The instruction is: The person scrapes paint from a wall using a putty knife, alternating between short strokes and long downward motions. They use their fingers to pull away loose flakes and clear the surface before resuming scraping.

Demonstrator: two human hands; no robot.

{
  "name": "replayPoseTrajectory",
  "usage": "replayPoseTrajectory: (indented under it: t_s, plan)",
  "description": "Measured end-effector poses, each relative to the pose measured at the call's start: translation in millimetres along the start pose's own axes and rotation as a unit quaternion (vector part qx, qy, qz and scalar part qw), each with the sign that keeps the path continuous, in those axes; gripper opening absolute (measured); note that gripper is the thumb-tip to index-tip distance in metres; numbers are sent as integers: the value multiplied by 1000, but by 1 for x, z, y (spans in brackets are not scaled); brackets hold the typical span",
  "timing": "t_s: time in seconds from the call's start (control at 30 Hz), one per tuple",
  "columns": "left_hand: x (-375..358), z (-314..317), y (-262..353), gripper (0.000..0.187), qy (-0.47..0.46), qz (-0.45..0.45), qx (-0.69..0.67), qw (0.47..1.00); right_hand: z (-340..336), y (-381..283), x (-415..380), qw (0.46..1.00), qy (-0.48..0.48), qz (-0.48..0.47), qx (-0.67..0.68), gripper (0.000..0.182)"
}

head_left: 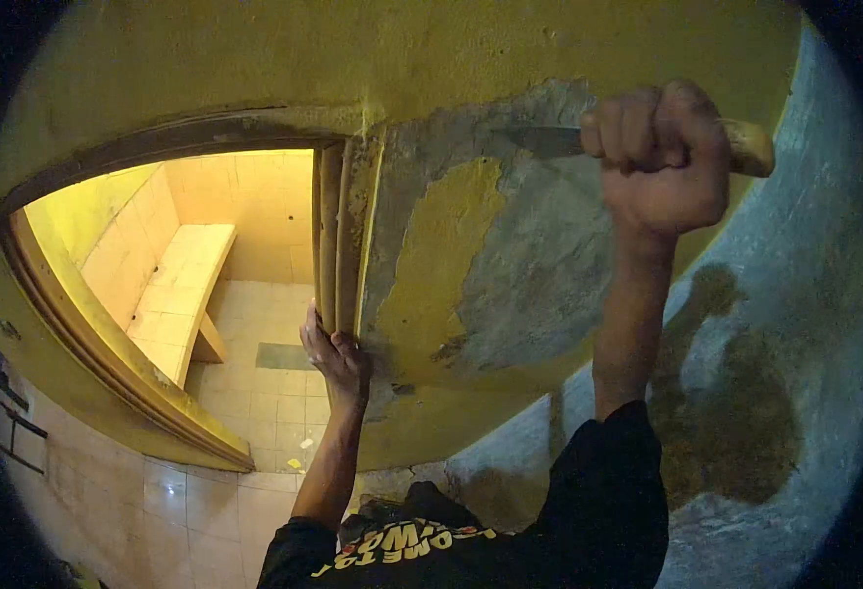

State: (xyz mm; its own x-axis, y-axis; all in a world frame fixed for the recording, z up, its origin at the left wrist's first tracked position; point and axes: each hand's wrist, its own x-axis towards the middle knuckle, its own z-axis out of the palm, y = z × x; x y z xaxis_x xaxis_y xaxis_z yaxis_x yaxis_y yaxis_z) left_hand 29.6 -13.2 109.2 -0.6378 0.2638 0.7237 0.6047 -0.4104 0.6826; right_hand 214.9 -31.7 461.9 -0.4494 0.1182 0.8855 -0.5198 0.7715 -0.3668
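Note:
My right hand [662,152] is raised at the upper right, its fingers wrapped round the wooden handle [749,147] of a tool. The tool's flat metal blade [547,140] points left and lies close to the wall [559,236], over a grey patch where paint is gone. Whether the blade touches the surface cannot be made out. A strip of yellow paint [441,255] remains within the grey area. Lower down, my left hand [336,355] grips the edge of the door frame [331,236], thumb and fingers on either side of the wood.
Through the doorway is a tiled room with a tiled ledge [188,263]. Floor tiles [201,501] run along the lower left, where a dark metal rack [21,432] stands. A blue-grey wall [805,294] carries my shadow at the right.

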Motion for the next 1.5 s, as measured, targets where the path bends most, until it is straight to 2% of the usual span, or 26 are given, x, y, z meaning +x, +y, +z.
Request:
replayPoseTrajectory:
  t_s: [0.03,0.07,0.1,0.13,0.23,0.33,0.4,0.43,0.5,0.53,0.6,0.63,0.7,0.73,0.93,0.97,1.03,1.1,1.17,1.27,1.3,1.37,1.47,1.5]
  plan:
    - [2,0,1,62,11,6,3,1000,-2,0,2,1000,0,0,4,30]
    - [2,-4,1,62,11,6,7,1000,-6,-1,2,999,-43,11,5,30]
    - [1,-6,2,62,-19,-9,-2,1000,-8,-3,2,996,-89,23,6,30]
    - [2,-8,4,62,-47,-23,-12,999,-7,-4,2,996,-91,22,10,30]
    - [0,-9,5,62,-34,-24,-2,999,3,-13,-2,993,-110,-38,34,30]
    - [0,-7,2,61,-35,-29,-12,999,9,-24,-3,998,-22,8,66,36]
    - [0,-6,-1,61,-25,-11,1,1000,9,-26,-1,987,113,100,64,41]
    - [1,-5,1,61,-27,-12,0,1000,10,-26,1,986,114,101,62,41]
    - [2,-5,6,62,-16,-11,-10,1000,15,-24,4,969,199,140,46,38]
    - [3,-4,6,62,-17,-11,-11,1000,13,-26,4,969,200,139,45,38]
    - [3,-4,3,61,-7,13,5,1000,10,-31,3,980,105,117,121,36]
    - [3,-3,3,61,-9,13,4,1000,11,-33,6,980,107,117,119,36]
    - [2,-5,3,61,-15,13,17,1000,14,-35,14,989,-27,90,114,37]
    - [3,-5,3,61,-16,14,17,1000,16,-30,16,989,-25,90,114,37]
    - [-1,-9,3,60,-18,-9,0,1000,42,6,30,987,-157,12,11,37]
    - [-4,-9,0,61,-27,-15,-5,1000,51,5,37,985,-149,-7,-92,35]
    - [-2,-6,-8,63,-14,5,-2,1000,70,5,38,949,-117,-54,-287,31]
    - [2,-7,-4,63,-2,-8,-12,1000,89,9,32,880,-76,-106,-456,28]
    - [-1,-13,-4,65,-15,-13,-7,1000,95,15,10,835,-51,-127,-533,27]
    - [1,-9,-9,66,-3,6,-4,1000,80,17,15,880,-27,-91,-465,26]
    - [2,-11,-9,66,-4,11,3,1000,79,12,17,923,-76,-39,-374,28]
    - [1,-15,-7,66,-19,-1,1,1000,87,-2,13,953,-109,24,-280,30]
    - [4,-11,-7,65,-26,-23,-14,999,89,-3,16,978,-50,-3,-203,36]
    - [1,-14,-6,64,-36,-36,-19,999,86,9,15,928,17,-84,-362,35]
